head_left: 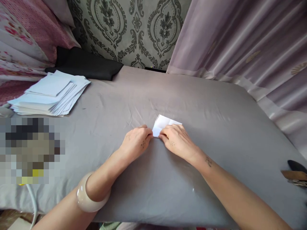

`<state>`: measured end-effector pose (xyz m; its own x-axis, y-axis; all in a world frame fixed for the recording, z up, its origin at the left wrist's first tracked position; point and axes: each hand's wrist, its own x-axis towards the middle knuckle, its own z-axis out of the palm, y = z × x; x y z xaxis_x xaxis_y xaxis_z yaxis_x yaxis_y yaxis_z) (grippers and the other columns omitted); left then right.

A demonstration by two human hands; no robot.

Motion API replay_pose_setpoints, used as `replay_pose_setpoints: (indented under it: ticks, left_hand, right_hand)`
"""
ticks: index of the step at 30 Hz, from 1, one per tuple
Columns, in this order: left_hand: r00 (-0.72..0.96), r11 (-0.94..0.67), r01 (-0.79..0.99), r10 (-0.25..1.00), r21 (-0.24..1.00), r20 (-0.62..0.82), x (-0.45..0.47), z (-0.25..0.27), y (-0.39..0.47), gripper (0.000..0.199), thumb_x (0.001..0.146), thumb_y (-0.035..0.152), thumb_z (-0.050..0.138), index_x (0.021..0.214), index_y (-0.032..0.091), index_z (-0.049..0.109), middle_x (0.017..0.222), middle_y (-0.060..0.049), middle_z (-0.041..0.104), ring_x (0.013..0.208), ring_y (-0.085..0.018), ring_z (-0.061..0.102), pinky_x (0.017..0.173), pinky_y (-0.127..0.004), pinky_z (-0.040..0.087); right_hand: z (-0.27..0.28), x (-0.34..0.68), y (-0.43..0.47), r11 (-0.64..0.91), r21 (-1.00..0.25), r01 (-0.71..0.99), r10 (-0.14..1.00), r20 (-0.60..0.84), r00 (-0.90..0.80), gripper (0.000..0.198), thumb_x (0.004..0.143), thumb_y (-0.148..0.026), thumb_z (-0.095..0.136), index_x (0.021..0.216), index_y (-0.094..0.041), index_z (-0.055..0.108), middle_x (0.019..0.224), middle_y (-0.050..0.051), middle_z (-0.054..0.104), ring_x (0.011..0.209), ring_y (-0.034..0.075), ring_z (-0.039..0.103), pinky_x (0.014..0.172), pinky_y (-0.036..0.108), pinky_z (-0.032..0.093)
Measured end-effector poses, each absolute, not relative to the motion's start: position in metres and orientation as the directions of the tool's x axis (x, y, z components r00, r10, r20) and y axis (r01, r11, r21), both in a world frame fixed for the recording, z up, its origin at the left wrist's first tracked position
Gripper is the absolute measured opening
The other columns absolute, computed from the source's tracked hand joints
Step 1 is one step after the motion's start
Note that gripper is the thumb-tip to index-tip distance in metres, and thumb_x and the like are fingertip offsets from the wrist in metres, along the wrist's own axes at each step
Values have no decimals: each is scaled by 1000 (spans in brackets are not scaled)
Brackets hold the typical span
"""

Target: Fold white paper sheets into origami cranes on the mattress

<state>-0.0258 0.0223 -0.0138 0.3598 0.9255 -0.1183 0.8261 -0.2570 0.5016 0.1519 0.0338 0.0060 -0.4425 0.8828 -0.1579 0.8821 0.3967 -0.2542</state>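
A small folded sheet of white paper [163, 121] lies on the grey cloth in the middle of the head view, with creases across it. At its lower left corner, my left hand [137, 140] pinches the edge between thumb and fingers. My right hand [177, 139] is closed on the paper's right part, thumb at the near edge, and covers much of that side. A pale bangle [87, 196] rings my left forearm.
The grey cloth [203, 179] covers the surface. At the left back sits a stack of white paper [51, 92], by a folded black cloth [88, 64]. A pale cable [32, 199] hangs at the lower left. Dark and brown objects [296, 175] lie at the right edge. Purple curtains [227, 38] border the right.
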Motion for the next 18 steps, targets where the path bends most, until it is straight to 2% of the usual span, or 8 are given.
replay_pose_setpoints:
  ticks: [8,14,18]
  left_hand:
    - [278,-163,825,951,541,-138,-20,-15,22,23,89,20,43,78,18,64,85,-6,62,67,-16,57,61,-28,41]
    - [252,-115,817,952,565,-171,-16,-9,24,19,85,20,46,72,17,59,83,-5,61,69,-16,56,61,-27,41]
    - [228,-96,844,955,528,-190,-15,-11,23,16,85,20,47,72,18,56,83,-5,59,68,-16,55,60,-28,40]
  right_hand:
    - [22,143,51,331,-177,927,863,-341,-374,22,90,-26,54,73,-20,67,76,4,70,83,19,63,80,30,36]
    - [24,138,59,322,-152,935,850,-389,-356,22,90,-28,56,72,-19,64,77,4,70,81,18,63,83,30,36]
    - [26,134,61,338,-117,934,842,-406,-356,20,90,-26,57,74,-17,64,80,5,71,85,19,64,85,31,36]
